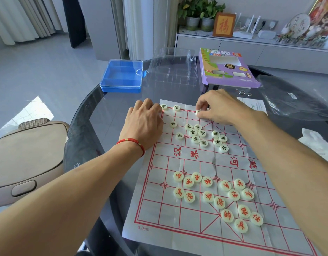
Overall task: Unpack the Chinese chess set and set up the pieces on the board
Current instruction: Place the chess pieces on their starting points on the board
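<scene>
Round dark glass desk (82,115). Beige chair (28,154) at its left side, tucked close. White crumpled tissue (318,145) near desk's right edge; dark plastic bag (296,100) lies further back on right, w/ a white paper slip (255,104) just beside it. Behind desk, a low grey cabinet (233,47) w/ two potted plants (200,13), framed red character on gold (224,24), white router (244,28), round decorative plate (298,24). Pale curtains (21,17) back left; grey tile floor (39,71).

Board (194,157) on table (82,137); box (122,75), tray (173,71) behind board.
</scene>
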The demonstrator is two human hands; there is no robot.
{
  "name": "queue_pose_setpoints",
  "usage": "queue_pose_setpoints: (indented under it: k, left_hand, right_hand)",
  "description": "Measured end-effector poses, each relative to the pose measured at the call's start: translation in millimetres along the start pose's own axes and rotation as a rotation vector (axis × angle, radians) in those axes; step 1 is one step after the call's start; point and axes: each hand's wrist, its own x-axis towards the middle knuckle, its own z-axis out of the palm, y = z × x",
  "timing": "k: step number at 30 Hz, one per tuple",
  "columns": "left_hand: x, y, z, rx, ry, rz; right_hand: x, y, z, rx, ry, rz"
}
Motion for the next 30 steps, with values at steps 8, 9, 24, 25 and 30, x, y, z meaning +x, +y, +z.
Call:
queue_pose_setpoints:
  k: [8, 9, 24, 25, 30]
  left_hand:
    - [0, 0, 0, 0.003, 0.006, 0.004]
    - [0, 0, 0, 0.003, 0.007, 0.004]
    - [0, 0, -3, -0.004, -0.016, 0.000]
    - [0, 0, -3, -0.004, -0.017, -0.001]
    - [0, 2, -4, -0.005, -0.023, -0.011]
  right_hand:
    - [3, 1, -1, 0.013, -0.024, 0.011]
    - [3, 1, -1, 0.014, -0.024, 0.012]
    - [-68, 2, -34, -0.096, -0.147, -0.058]
    - [-76, 3, -35, -0.093, -0.156, -0.036]
    - [-101, 2, -32, -0.122, -0.217, 0.066]
